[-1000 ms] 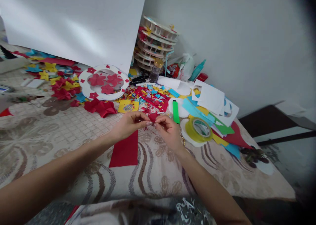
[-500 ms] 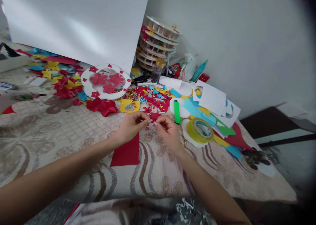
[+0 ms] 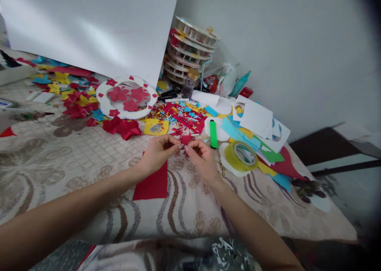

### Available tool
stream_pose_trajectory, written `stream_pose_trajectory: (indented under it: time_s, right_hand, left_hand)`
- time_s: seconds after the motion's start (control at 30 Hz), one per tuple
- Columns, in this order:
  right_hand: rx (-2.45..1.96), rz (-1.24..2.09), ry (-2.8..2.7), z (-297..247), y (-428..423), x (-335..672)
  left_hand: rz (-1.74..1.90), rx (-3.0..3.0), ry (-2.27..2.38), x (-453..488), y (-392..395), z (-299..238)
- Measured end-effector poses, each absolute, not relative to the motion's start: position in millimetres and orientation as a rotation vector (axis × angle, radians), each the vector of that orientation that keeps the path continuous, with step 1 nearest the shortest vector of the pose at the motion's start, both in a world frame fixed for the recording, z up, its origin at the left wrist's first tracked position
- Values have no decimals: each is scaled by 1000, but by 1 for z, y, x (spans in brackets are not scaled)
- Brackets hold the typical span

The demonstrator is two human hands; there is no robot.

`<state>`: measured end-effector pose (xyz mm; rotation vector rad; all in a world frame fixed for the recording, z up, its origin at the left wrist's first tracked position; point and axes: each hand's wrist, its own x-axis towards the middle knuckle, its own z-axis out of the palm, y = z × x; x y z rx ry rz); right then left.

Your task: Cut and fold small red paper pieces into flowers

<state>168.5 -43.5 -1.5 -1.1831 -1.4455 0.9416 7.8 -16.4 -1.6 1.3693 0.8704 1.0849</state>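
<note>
A small red paper flower (image 3: 186, 138) is pinched between the fingertips of both hands, just above the tablecloth. My left hand (image 3: 159, 152) grips it from the left with thumb and forefinger. From the right, my right hand (image 3: 203, 158) does the same, its fingertips almost meeting the left ones. The fingers cover part of the flower. Under my left wrist lies a sheet of red paper (image 3: 153, 181). Red, yellow and blue paper scraps (image 3: 187, 114) are heaped beyond my hands.
A green cutter (image 3: 213, 134) and a yellow tape roll (image 3: 241, 156) lie right of my hands. Paper flowers (image 3: 123, 128) and a white scalloped ring (image 3: 102, 104) are on the left. A white board (image 3: 89, 29) and stacked round frames (image 3: 193, 50) stand behind.
My fingertips shift slightly on the red paper flower, and both hands stay in nearly the same place. The view moves a little.
</note>
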Motion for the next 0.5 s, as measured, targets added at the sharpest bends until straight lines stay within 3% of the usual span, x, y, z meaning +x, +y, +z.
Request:
stream_pose_trajectory:
  time_s: [0.5]
  right_hand:
    - [-1208,1007,-1344,-8,-44,165]
  left_hand:
    - [1166,1194,856,13,-19,-2]
